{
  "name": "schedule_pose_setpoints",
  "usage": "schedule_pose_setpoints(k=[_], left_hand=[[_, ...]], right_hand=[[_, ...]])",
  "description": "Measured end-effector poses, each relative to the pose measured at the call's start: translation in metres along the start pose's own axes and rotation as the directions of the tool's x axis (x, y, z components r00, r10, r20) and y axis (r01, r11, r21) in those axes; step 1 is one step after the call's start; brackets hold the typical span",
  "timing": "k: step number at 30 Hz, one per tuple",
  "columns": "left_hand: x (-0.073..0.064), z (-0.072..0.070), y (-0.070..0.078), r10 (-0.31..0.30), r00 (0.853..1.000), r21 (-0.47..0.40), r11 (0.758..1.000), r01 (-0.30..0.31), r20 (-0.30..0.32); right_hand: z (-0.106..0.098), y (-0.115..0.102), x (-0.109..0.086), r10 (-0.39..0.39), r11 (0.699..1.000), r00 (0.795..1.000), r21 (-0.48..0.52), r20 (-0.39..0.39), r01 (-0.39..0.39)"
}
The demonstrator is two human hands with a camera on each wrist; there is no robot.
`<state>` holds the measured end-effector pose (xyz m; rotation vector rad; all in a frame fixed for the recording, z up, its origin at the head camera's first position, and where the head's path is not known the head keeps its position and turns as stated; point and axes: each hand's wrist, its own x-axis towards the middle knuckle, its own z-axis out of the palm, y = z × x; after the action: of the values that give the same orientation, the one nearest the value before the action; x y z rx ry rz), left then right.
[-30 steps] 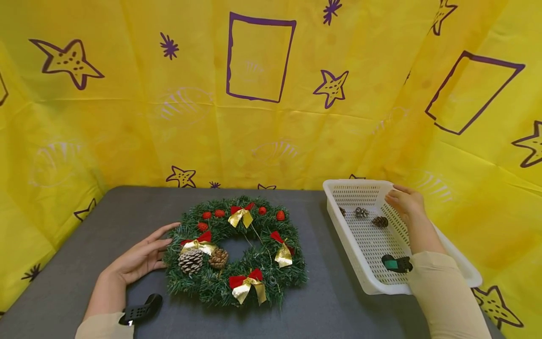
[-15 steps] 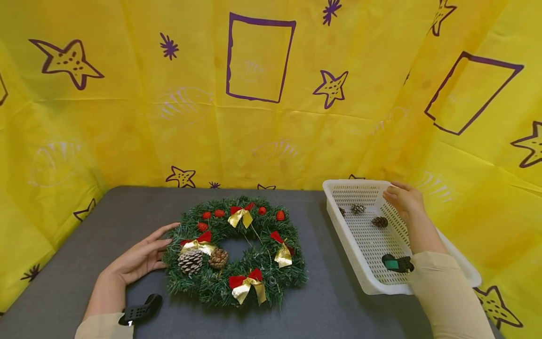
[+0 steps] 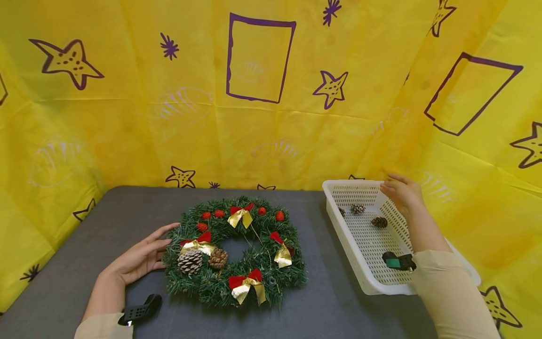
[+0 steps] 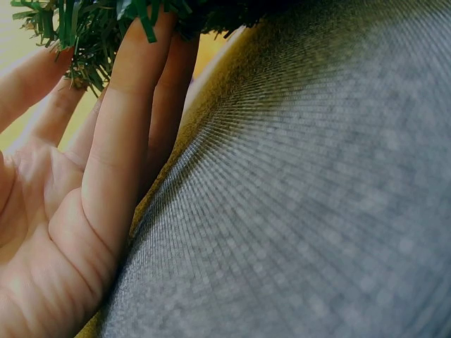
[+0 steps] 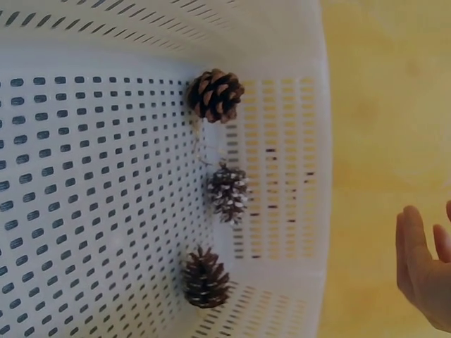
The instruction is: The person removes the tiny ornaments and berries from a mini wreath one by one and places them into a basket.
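Note:
A green wreath (image 3: 279, 275) with red-and-gold bows, red berries and two pine cones lies on the table in the head view. At its left edge my left hand (image 3: 141, 256) rests, fingers extended and touching the greenery (image 4: 81, 60), as the left wrist view shows too. My right hand (image 3: 404, 195) hovers over the far right corner of a white perforated basket (image 3: 351, 256), fingers loosely bent and holding nothing. Inside the basket, the right wrist view shows a brown pine cone (image 5: 215, 95), a white-tipped pine cone (image 5: 228, 193) and a dark pine cone (image 5: 205, 278), spread along one end.
A grey table (image 3: 322, 310) carries both the wreath and the basket. Yellow cloth (image 3: 262, 141) printed with stars and frames hangs behind and along both sides, close to the basket's right side. Black wrist devices (image 3: 141, 310) are worn on both arms.
My right hand has risen slightly and drifted left, away from the basket's rim. The white-tipped pine cone has shifted a little left and back. My left hand and the wreath stay in place.

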<state>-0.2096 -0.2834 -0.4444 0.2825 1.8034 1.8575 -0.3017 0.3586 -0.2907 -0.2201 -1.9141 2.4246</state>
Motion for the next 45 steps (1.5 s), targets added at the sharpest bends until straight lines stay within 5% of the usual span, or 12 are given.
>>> schedule_pose_setpoints(k=[45], left_hand=[[0.000,0.000,0.001,0.002,1.000,0.002,1.000,-0.002,0.005]], right_hand=[[0.097,-0.019,-0.027,-0.052,0.963,0.965,-0.244,0.257,0.117]])
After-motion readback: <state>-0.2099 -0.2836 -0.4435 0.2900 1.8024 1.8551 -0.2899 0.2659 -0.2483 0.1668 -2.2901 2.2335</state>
